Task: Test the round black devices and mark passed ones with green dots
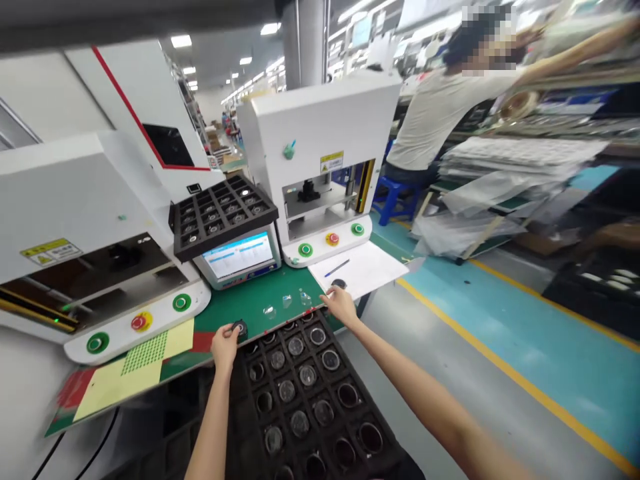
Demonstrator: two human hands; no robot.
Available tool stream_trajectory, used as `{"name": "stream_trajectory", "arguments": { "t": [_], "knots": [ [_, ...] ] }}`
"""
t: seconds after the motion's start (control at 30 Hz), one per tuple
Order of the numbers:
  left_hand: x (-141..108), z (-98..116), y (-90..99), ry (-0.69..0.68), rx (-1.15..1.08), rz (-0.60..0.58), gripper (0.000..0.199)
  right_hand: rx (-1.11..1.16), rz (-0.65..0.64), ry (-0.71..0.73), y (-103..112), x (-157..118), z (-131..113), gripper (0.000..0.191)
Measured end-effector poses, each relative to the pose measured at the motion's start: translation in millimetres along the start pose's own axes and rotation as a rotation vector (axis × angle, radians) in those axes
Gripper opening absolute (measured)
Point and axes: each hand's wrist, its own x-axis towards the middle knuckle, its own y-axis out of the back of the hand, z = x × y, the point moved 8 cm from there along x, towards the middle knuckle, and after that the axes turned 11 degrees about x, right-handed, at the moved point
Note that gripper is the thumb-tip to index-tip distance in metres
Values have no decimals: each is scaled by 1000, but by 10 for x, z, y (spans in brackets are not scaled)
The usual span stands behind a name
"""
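Note:
My left hand (225, 345) is closed on a round black watch case (241, 329) at the front edge of the green mat. Fingers slightly apart, my right hand (341, 305) reaches over the mat edge by the white paper. Just beyond its fingers lies another round black part (339, 283); whether they touch I cannot tell. Several small clear film pieces (287, 301) are on the mat between my hands. Below them, a black compartment tray (367, 407) holds many round parts with dark or glassy faces.
A white press machine (320, 127) stands ahead, another machine (90, 220) at left. Between them a second black tray (225, 217) rests on a small monitor (240, 257). A blue pen (337, 268) lies on the paper (375, 270). A co-worker (435, 120) sits at right.

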Motion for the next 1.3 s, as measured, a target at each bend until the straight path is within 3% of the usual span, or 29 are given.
{"name": "stream_trajectory", "arguments": {
  "t": [0.1,0.17,0.27,0.37,0.43,0.6,0.67,0.77,0.87,1.0,1.17,1.3],
  "knots": [
    [-30,77,90,-54,36,5,17,-33,124,52,338,61,-150,31],
    [-81,86,158,-54,38,20,19,-39,144,59,435,84,-227,32],
    [-155,78,184,-19,-13,53,20,-13,98,68,435,78,-367,29],
    [-252,102,43,25,-129,36,25,73,-5,93,349,-11,-569,23],
    [-364,157,-192,64,-220,-73,30,180,-116,135,230,-174,-728,23],
    [-942,446,-876,220,-455,-594,41,557,-446,270,-165,-1014,-1098,41],
    [-1167,611,-964,322,-707,-726,35,757,-586,335,-261,-1373,-1255,42],
    [-1296,797,-844,376,-989,-668,25,893,-613,429,-208,-1712,-1389,34],
    [-1311,872,-549,185,-790,-456,33,908,-540,558,-29,-1897,-1465,31],
    [-1401,1021,-196,-128,-388,-229,32,883,-360,683,245,-2010,-1558,11],
    [-1538,1313,17,-506,-40,-121,15,707,-212,763,458,-2109,-1658,11],
    [-1620,1499,99,-736,97,-107,9,639,-186,872,567,-2209,-1704,15]
  ]
}}
